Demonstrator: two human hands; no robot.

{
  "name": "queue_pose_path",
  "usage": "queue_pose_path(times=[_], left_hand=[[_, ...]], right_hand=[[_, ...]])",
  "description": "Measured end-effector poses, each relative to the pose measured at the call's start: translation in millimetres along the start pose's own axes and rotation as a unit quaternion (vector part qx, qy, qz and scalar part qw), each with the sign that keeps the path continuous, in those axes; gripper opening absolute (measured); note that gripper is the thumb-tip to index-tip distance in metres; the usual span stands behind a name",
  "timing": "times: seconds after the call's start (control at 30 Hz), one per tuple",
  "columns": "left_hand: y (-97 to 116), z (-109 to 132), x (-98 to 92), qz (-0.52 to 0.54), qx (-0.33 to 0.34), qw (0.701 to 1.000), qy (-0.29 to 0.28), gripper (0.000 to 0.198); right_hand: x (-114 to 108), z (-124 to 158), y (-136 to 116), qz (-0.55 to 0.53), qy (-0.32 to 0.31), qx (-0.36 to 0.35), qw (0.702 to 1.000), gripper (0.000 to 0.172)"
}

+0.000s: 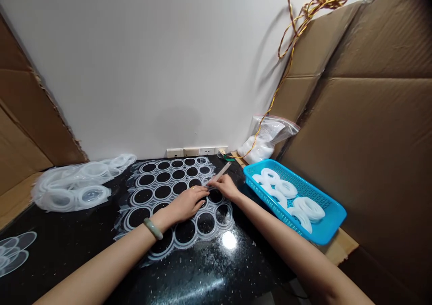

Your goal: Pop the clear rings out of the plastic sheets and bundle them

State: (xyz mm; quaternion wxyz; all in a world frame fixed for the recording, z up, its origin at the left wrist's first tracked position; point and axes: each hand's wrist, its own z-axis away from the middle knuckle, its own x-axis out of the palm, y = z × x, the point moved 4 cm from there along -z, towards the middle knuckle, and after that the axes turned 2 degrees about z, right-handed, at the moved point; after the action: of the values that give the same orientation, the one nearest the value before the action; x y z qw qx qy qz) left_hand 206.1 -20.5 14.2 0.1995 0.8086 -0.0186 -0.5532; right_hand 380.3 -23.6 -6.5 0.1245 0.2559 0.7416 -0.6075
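Observation:
A translucent sheet of joined rings (pixel 158 192) lies flat on the black table (pixel 84 246). My left hand (pixel 189 202) rests on the sheet near its right side, fingers curled and pressing down on it. My right hand (pixel 225 187) is closed around a thin wooden stick (pixel 221 172), whose lower end meets the sheet just beside my left fingertips. A green bangle (pixel 153 228) circles my left wrist.
A blue basket (pixel 332 213) with several white rings stands at the right. A heap of clear ring scraps (pixel 77 183) lies at the left, loose discs (pixel 13 251) at the far left edge. A plastic bag (pixel 266 138), a twisted cable (pixel 300 21), wall sockets and cardboard walls surround the table.

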Motion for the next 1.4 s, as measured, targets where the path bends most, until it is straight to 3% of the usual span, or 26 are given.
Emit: queue_pose_path(times=[0.1,0.4,0.67,0.93,1.07,1.27,1.33,1.4], left_hand=[[1,1,-0.8,0.000,0.000,1.000,-0.005,0.036],[0,0,-1.3,0.016,-0.017,1.000,-0.015,0.038],[1,-1,-4.6,0.040,-0.023,0.999,-0.023,0.037],[4,-3,-8.6,0.013,-0.029,0.999,-0.037,0.037],[3,-2,-9.6,0.023,-0.032,0.999,-0.036,0.036],[-2,4,-4.5,0.055,-0.036,0.997,-0.041,0.038],[-2,5,-4.1,0.082,-0.036,0.996,-0.026,0.035],[-5,5,-8.3,0.104,-0.060,0.992,0.029,0.029]], right_hand=[[1,-2,3,-0.030,-0.004,-0.005,1.000,0.028],[4,-2,-1,0.021,0.017,-0.033,0.999,0.028],[4,2,-9,0.135,0.031,-0.122,0.983,0.021],[9,2,-22,0.275,0.032,-0.143,0.950,0.016],[6,-4,-18,0.212,0.041,-0.105,0.971,0.020],[-5,-10,-3,0.097,0.031,-0.016,0.995,0.042],[-7,-9,-3,0.073,0.037,-0.012,0.997,0.043],[-7,-7,-6,0.048,0.036,-0.016,0.998,0.041]])
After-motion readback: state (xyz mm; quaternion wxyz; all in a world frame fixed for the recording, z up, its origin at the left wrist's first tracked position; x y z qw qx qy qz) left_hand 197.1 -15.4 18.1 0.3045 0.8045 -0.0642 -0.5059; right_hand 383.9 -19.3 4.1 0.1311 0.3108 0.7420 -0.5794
